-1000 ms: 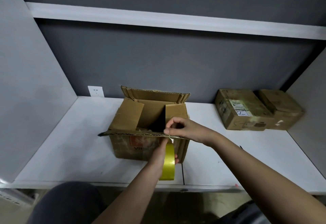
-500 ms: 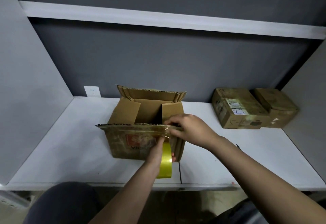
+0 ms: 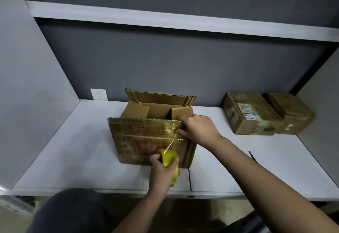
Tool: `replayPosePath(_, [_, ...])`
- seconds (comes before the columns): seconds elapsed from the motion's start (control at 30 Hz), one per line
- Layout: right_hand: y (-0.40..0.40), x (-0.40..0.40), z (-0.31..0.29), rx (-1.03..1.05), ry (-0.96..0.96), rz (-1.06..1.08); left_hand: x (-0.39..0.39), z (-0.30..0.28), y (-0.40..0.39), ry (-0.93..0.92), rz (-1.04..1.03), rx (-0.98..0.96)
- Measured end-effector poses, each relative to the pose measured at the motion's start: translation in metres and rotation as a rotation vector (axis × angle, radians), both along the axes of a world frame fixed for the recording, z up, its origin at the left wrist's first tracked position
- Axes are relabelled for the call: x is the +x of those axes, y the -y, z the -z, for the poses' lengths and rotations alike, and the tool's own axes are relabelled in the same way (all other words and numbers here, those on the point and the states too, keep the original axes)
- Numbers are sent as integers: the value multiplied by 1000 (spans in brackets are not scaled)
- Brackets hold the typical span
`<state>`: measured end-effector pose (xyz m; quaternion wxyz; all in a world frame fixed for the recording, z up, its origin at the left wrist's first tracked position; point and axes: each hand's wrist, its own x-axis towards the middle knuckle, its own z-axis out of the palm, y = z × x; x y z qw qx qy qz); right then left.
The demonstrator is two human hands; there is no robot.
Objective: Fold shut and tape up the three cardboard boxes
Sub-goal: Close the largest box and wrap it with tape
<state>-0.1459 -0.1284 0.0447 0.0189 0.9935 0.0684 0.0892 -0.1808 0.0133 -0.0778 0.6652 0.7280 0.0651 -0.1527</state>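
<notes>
The open box (image 3: pixel 152 133) stands near the front of the white shelf (image 3: pixel 55 155), its long axis running left to right, its mouth facing up. The near flap is folded down toward the person; the far flap stands upright and the two side flaps lean inward. What lies inside cannot be told; the interior is in shadow. The right hand (image 3: pixel 199 130) pinches the right end of the near flap, thumb below and fingers curled over its top edge. Below and left of that grip, the left hand (image 3: pixel 161 170) grips the yellow tape roll (image 3: pixel 169 161) between thumb and fingers, the roll standing on edge against the box's front face. A thin strand of tape runs from the roll up and right toward the right hand's grip. Right of that hand and well apart, two closed boxes sit side by side and touching: the labelled box (image 3: pixel 251 113) and the far box (image 3: pixel 291 113) beyond it. A dark pointed object (image 3: pixel 252 156) lies beside the right forearm. Left of the box, a wall socket (image 3: pixel 99 94) sits on the back panel.
</notes>
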Motion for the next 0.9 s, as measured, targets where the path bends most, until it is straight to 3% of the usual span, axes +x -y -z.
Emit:
replayPosePath(0.1, [-1,1,2,-106,92,-33,-4,-1,-3,103,-6,71])
replayPosePath(0.3, [-3,-3,19,-147,234,-61,2,-2,5,-57,-27,-203])
replayPosePath(0.5, [7,-8,30,-110,309,-125,-10,1,1,45,-33,-53])
replayPosePath(0.9, [19,2,41,-115,435,-233,-13,-12,0,120,-40,-85])
